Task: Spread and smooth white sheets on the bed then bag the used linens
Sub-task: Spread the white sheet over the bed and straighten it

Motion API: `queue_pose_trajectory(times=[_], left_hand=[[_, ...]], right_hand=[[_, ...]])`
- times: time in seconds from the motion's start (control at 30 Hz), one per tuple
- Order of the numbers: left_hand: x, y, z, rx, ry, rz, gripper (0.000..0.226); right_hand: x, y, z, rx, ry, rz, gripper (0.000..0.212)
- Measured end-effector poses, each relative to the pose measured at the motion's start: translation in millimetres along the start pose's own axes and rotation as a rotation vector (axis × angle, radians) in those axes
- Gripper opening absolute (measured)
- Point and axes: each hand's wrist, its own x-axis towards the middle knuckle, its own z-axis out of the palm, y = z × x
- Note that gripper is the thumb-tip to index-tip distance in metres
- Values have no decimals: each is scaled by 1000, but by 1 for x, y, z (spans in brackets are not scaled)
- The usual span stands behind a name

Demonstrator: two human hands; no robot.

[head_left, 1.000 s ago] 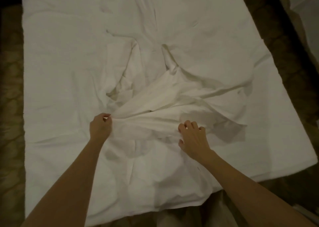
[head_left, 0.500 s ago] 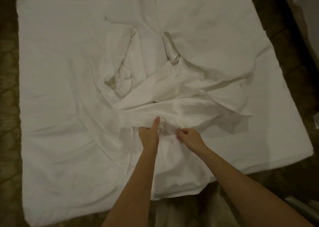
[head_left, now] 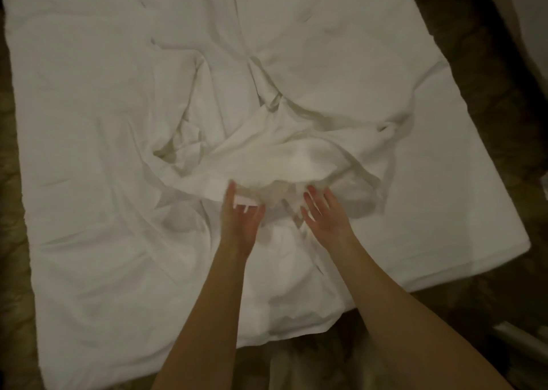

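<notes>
A rumpled white sheet (head_left: 284, 158) lies bunched in a loose heap at the middle of the bed (head_left: 74, 123), over a flatter white sheet that covers the mattress. My left hand (head_left: 239, 217) reaches into the near edge of the heap with its fingers stretched out and a fold of cloth between thumb and fingers. A little to the right, my right hand (head_left: 323, 214) touches the same edge with its fingers spread and straight. Both hands are blurred. The fingertips are partly hidden by the cloth.
Dark patterned carpet (head_left: 489, 78) surrounds the bed on the left, right and near sides. More pale fabric (head_left: 284, 366) hangs below the bed's near edge between my arms. A pale bar (head_left: 519, 339) lies on the floor at the lower right.
My left hand swung from the left side of the heap to its middle, beside the right hand. Both hands have let go of the cloth and spread their fingers. The heap has puffed up.
</notes>
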Motion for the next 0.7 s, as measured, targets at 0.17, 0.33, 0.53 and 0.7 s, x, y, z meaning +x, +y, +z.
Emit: queue_pose_trajectory(times=[0.17,0.33,0.53,0.7], left_hand=[[0,-44,36,752,-81,106,35],[2,-56,61,732,-75,64,38],[-17,-38,78,433,-280,-15,17],[-25,-27,53,45,-243,-94,44]], right_hand=[[-2,-38,1,-203,105,-107,14],[-2,-65,-14,-486,198,-200,7],[-5,-84,-38,-273,63,38,47],[-2,-98,-39,-109,-222,107,50]])
